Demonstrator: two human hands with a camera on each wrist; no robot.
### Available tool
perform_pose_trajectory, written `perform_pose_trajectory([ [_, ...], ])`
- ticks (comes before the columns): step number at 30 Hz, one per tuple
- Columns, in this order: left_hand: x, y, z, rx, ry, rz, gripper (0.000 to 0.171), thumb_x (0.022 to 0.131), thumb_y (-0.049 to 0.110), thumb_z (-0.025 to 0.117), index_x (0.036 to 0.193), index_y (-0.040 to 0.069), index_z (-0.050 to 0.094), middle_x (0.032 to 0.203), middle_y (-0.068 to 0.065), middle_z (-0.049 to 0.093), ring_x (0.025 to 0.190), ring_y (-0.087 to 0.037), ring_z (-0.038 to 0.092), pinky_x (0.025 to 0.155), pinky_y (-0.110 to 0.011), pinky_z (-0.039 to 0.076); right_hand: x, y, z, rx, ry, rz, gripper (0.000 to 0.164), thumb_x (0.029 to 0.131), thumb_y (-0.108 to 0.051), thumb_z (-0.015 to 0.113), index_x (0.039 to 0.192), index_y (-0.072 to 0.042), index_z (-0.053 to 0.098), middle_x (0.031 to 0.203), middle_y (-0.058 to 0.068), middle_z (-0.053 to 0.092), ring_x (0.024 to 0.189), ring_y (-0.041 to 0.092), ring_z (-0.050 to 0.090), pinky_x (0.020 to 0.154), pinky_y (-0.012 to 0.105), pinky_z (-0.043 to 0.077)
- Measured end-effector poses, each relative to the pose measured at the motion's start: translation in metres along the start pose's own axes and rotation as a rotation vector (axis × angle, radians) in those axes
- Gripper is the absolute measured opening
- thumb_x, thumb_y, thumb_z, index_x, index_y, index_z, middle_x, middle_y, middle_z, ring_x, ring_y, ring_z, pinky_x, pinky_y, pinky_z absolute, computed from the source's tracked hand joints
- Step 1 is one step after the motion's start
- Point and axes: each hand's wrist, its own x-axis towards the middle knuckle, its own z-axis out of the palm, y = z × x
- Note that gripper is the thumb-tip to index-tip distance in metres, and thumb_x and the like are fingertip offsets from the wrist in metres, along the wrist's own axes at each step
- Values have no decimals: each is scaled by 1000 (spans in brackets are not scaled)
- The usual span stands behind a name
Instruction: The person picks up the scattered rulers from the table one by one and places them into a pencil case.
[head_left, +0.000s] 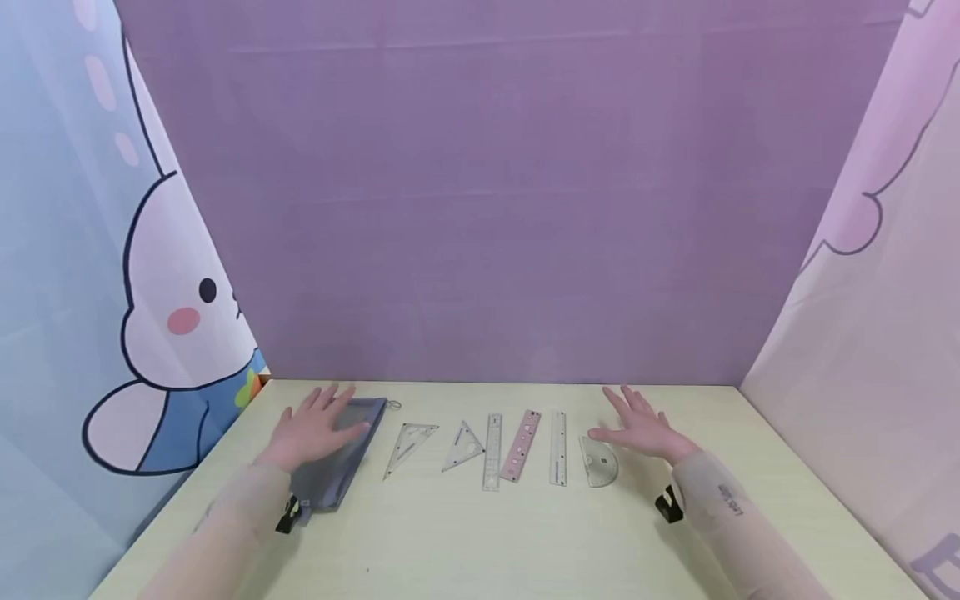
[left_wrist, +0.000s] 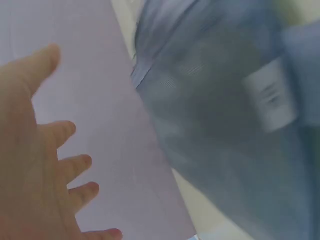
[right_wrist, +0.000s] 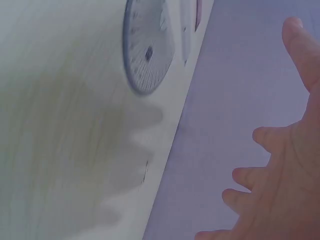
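Observation:
My left hand [head_left: 313, 429] hovers with spread fingers over a grey-blue mesh zip pouch [head_left: 348, 462], which fills much of the left wrist view and bears a white label [left_wrist: 271, 95]. At the right, my right hand [head_left: 639, 427] is also spread and holds nothing, close to a clear protractor [head_left: 600, 463]. Between the hands lies a row of drawing tools: a long set square [head_left: 406, 444], a second set square [head_left: 464, 447], a clear ruler [head_left: 492, 454], a pink ruler [head_left: 521, 446] tilted to the right, and another clear ruler [head_left: 558, 450].
The pale wooden table [head_left: 450, 550] ends at a purple cloth backdrop [head_left: 487, 208]. Printed curtains stand on both sides, a cartoon one [head_left: 180, 275] at the left and a pale one [head_left: 870, 358] at the right. A black strap piece [head_left: 669, 505] hangs below the right wrist.

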Motion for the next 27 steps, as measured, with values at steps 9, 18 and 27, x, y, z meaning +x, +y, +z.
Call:
perform_pose_trajectory([
  [9, -11, 7, 21, 14, -38, -25, 83, 82, 59, 64, 144, 7, 45, 139, -27, 44, 126, -49, 38, 87, -71, 37, 2, -10, 15, 25, -27, -1, 98, 85, -61, 59, 154, -5, 18, 155, 30, 5, 140, 52, 1, 98, 77, 2],
  [18, -13, 5, 31, -16, -92, -86, 90, 77, 61, 69, 140, 1, 47, 130, -28, 50, 118, -45, 48, 82, -62, 45, 4, -14, 22, 45, -48, -24, 96, 86, -61, 58, 154, -4, 19, 155, 30, 5, 140, 51, 3, 98, 77, 3],
  [27, -14, 3, 32, -78, -144, -132, 86, 81, 51, 69, 139, -7, 44, 126, -27, 57, 102, -39, 60, 74, -52, 50, 6, -21, 25, 67, -72, -38, 95, 87, -59, 58, 154, -5, 19, 156, 29, 6, 141, 50, 4, 99, 76, 5],
])
